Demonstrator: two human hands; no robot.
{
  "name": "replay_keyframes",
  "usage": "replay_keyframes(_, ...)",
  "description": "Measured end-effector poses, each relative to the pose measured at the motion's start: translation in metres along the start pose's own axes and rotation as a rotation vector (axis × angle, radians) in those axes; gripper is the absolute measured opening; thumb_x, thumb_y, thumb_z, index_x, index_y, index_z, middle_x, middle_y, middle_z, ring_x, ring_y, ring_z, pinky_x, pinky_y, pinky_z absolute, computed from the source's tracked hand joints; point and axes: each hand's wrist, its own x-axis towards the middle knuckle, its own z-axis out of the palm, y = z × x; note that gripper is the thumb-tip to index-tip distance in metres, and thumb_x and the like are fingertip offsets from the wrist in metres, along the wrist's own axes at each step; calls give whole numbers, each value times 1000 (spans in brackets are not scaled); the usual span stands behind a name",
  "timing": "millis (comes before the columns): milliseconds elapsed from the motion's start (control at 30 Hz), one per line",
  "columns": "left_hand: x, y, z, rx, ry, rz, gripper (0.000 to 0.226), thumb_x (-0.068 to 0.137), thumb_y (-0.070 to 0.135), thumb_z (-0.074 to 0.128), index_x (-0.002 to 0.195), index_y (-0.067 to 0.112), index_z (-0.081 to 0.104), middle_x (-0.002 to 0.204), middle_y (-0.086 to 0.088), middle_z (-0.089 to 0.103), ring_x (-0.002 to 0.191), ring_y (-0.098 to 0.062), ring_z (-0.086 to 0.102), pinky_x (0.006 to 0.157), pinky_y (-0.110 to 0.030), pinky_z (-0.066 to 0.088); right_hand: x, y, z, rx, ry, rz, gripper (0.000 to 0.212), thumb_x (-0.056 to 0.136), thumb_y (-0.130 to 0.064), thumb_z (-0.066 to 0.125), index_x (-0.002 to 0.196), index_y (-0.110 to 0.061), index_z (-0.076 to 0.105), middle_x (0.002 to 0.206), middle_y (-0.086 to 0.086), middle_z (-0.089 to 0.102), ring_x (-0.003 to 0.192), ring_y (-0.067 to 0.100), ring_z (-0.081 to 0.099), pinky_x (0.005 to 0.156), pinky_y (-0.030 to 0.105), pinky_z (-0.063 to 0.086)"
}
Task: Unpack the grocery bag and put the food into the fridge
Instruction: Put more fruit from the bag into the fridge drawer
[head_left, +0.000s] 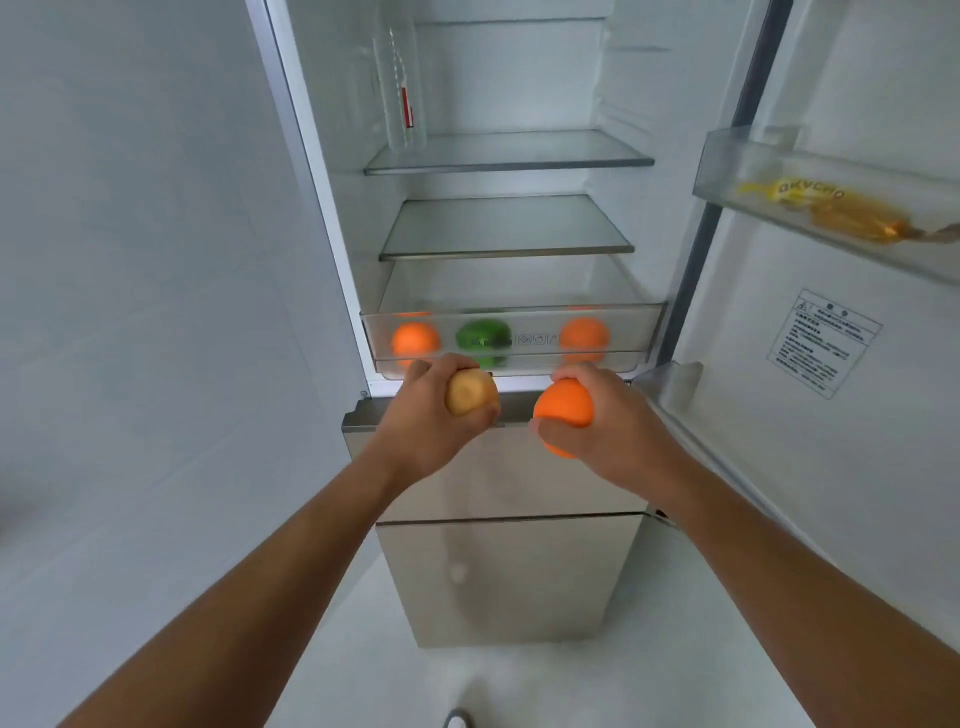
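My left hand (431, 421) grips a pale yellow-brown potato (470, 397) just below the front of the fridge's clear crisper drawer (634, 325). My right hand (608, 426) grips an orange (563, 410) beside it, at the same height. Behind the drawer's front show an orange on the left (414, 340), a green pepper (483, 338) in the middle and another orange on the right (584, 338). The fridge's upper door stands open to the right.
Two glass shelves (506, 228) sit above the drawer, the upper one bearing a clear plastic bottle (400, 98) at its left. A door bin (831, 202) on the right holds a yellow wrapped package (831, 208). Below my hands are the closed lower compartments (509, 571). A white wall runs along the left.
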Motion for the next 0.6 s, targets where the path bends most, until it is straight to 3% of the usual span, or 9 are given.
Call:
replay_keyframes(100,51,8,-20,-6,25,70,48,79,40,78,121,38,54,115,3,45,95,-13,56,88,-26,46,44,-13,-13,-40,56,-23,54,79,-48,78,125,-35,52,122,-7,51,101,16,53,80,32,42)
replay_keyframes(267,127,8,-46,11,4,150,51,81,38,77,126,34,53,116,2,43,89,0,50,88,-23,40,116,-31,-22,-109,101,-41,60,82,-52,75,132,-37,44,125,-11,46,105,15,49,80,32,41)
replay_keyframes(600,225,-19,-48,85,-116,197,56,80,42,77,130,36,51,114,0,44,94,-16,55,89,-24,39,195,-30,-8,-124,182,12,59,79,-53,76,128,-41,46,124,-7,39,102,17,50,78,28,40)
